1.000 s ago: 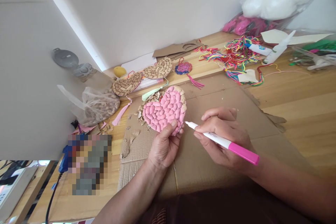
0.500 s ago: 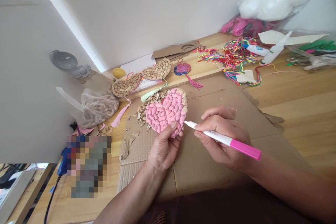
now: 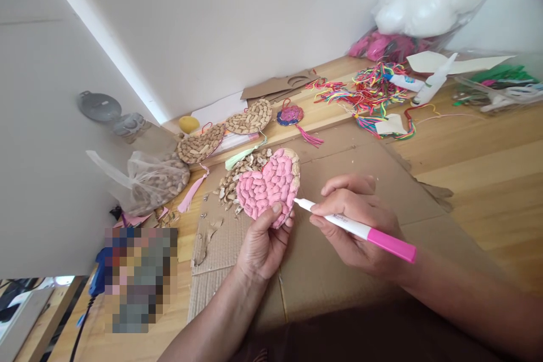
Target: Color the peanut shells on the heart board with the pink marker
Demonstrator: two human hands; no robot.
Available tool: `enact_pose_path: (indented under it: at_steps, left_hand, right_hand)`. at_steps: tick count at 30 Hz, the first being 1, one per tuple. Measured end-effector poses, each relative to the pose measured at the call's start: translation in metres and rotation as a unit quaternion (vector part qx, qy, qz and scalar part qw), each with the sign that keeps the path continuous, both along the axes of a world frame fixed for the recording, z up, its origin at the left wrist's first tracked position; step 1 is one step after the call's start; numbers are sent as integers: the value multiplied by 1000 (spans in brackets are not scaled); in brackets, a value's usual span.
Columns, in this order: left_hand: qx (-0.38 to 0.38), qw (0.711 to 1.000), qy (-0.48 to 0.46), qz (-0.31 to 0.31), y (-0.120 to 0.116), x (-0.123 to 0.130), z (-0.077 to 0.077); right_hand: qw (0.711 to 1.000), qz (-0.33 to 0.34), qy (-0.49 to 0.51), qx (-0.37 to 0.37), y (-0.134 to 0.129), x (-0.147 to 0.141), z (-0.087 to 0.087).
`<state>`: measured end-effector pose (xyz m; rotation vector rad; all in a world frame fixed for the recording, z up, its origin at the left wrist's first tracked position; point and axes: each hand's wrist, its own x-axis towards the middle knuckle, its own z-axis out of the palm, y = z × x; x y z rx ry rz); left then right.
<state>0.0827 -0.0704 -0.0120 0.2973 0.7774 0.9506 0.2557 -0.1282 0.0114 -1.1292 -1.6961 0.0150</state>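
Note:
My left hand (image 3: 265,243) grips the lower tip of a heart-shaped piece (image 3: 269,184) covered with peanut shells, thumb on its front. Most shells are pink; those along the upper right edge are still tan. My right hand (image 3: 356,226) is closed around a white marker (image 3: 345,223) with a pink end, held like a pen. The marker's tip is at the heart's lower right edge; whether it touches is too small to tell. Loose peanut shells (image 3: 231,181) lie behind the heart on a cardboard sheet (image 3: 339,283).
Two tan peanut-shell pieces (image 3: 250,117) and a small round pink-and-blue one (image 3: 291,115) lie at the back. Colourful cords (image 3: 377,87) and a glue bottle (image 3: 435,80) are back right. A bag of peanuts (image 3: 156,181) stands left, near a blue tool (image 3: 99,271).
The view has shifted slightly, so most things appear a little further left. Both hands keep their hold on the heart and the marker, with hardly any movement between them.

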Motion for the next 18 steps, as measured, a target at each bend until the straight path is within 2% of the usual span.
enact_pose_path:
  at_steps: [12, 18]
  left_hand:
    - [16, 1000, -12, -15, 1, -3, -2]
    - [51, 999, -4, -19, 3, -3, -3]
  right_hand:
    - [997, 24, 62, -36, 3, 7, 5]
    - [992, 49, 101, -55, 2, 9, 6]
